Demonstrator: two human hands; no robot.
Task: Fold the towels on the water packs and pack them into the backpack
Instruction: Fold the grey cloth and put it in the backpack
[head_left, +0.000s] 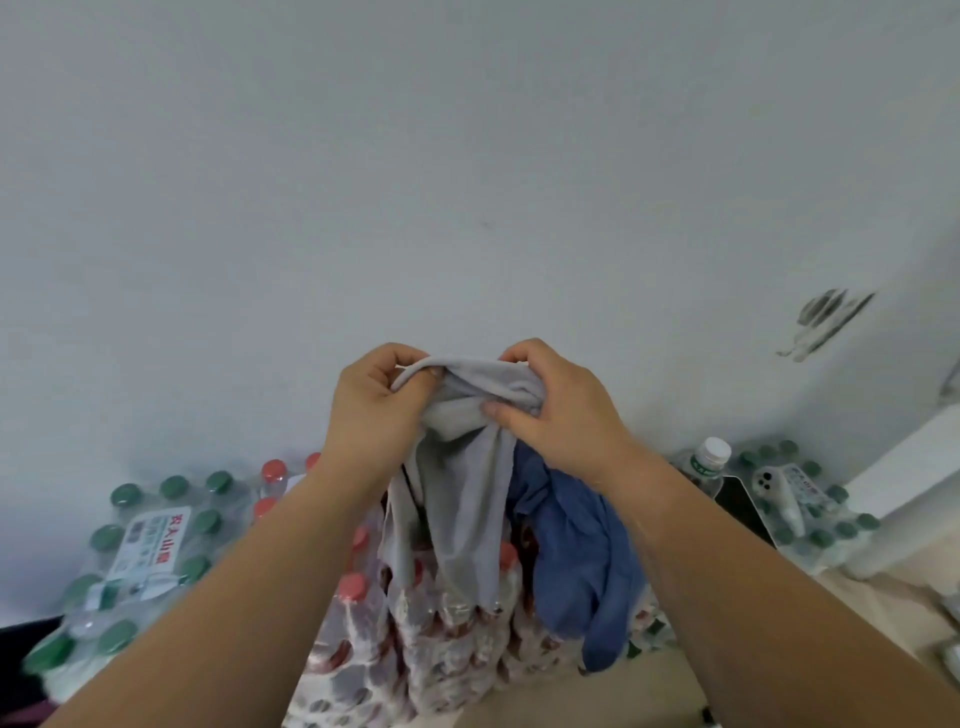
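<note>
A pale wall (467, 156) fills most of the view. Below it stand shrink-wrapped water packs: a green-capped pack (130, 545) to the left, a red-capped pack (415, 623) in the middle, another green-capped one (810, 509) to the right. A blue towel (571, 561) lies crumpled over the red-capped pack. The grey towel (457, 493) is lifted above that pack, its tail hanging down to the caps. The left hand (374, 410) and the right hand (556, 410) each have their grip clamped on its bunched top edge, close together. The towel looks light, soft and limp, so it will likely sag; taking it by two corners should spread it flat. No backpack is visible.
</note>
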